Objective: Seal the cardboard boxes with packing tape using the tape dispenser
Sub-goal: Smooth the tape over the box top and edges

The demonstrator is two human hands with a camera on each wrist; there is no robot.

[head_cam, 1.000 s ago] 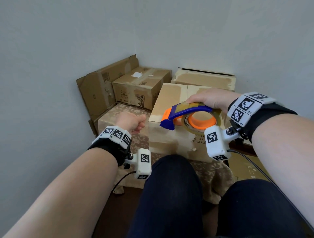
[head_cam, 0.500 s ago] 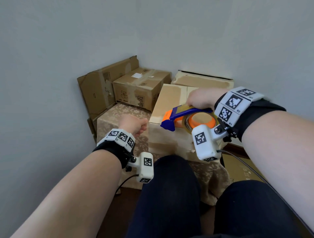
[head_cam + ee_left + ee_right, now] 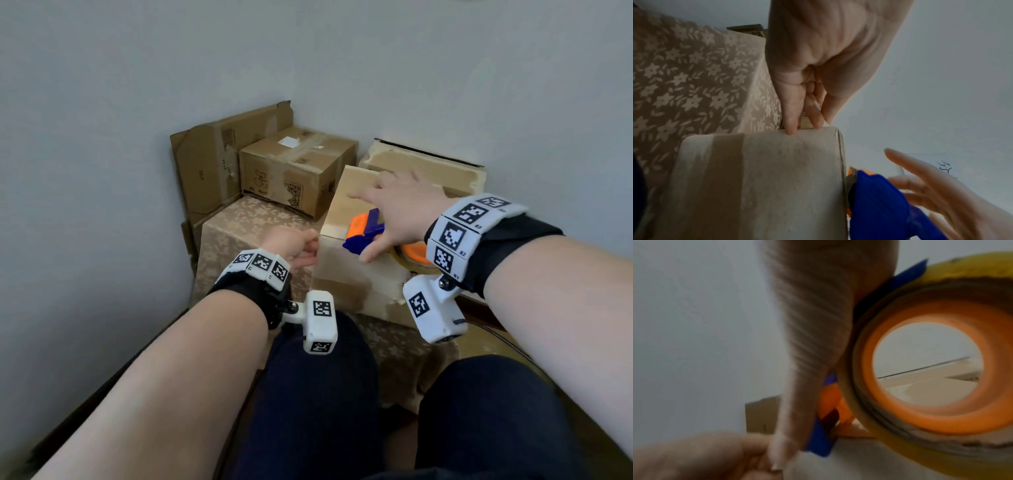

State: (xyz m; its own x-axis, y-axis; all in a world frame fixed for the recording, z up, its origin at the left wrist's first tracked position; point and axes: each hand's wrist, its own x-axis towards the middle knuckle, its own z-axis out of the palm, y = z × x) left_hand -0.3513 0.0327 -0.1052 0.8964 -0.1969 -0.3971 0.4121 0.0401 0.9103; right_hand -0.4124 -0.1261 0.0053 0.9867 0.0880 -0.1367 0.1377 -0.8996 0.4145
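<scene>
A taped brown carton and flattened cardboard are stacked beyond the left hand, whose curled fingertips are touched to the pale cardboard box. On that box, the blue-and-orange tape dispenser is half hidden beneath the right hand, fingers splayed.

A low stand under beige floral cloth carries a pale cardboard box near right, and a brown taped cardboard box farther back.

Head looks down; both wrists near tape dispenser.
</scene>
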